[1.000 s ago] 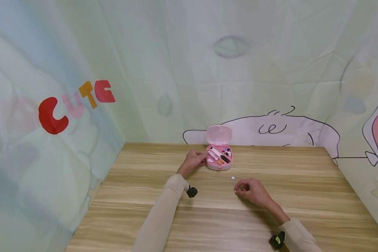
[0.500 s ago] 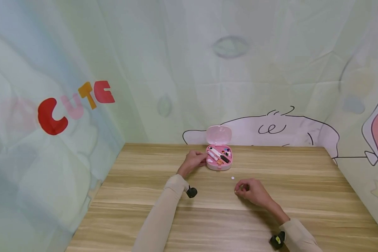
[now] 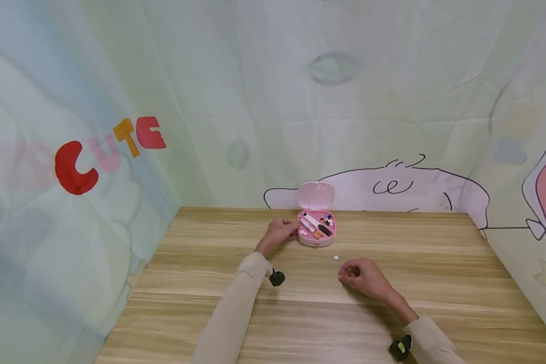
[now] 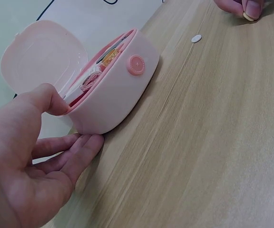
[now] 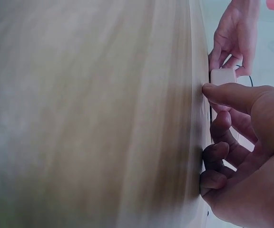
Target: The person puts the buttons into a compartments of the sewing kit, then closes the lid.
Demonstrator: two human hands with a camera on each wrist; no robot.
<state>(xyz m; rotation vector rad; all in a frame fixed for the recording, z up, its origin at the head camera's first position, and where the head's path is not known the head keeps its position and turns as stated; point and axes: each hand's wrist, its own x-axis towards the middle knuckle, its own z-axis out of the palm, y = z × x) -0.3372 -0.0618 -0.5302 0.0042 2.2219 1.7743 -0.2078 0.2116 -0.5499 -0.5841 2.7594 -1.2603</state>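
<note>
An open pink sewing kit box [image 3: 316, 242] stands near the table's back edge, its lid [image 3: 316, 195] raised. My left hand [image 3: 278, 233] holds its left side; in the left wrist view the thumb [image 4: 56, 105] sits on the rim and the fingertips [image 4: 96, 140] are low against the wall. A white button [image 3: 336, 258] lies on the table in front of the box. Just right of that, my right hand [image 3: 367, 278] is low at the tabletop. Its thumb and forefinger pinch a small pale yellow button [image 4: 248, 17], mostly covered by the fingertips.
Inside the box lie a black-handled tool [image 3: 324, 230], a white slim tool [image 3: 307, 224], an orange-yellow piece [image 3: 318, 234] and several small coloured pieces [image 3: 328, 220]. A printed curtain [image 3: 236, 101] closes off the wooden table [image 3: 300, 323] at the back and sides.
</note>
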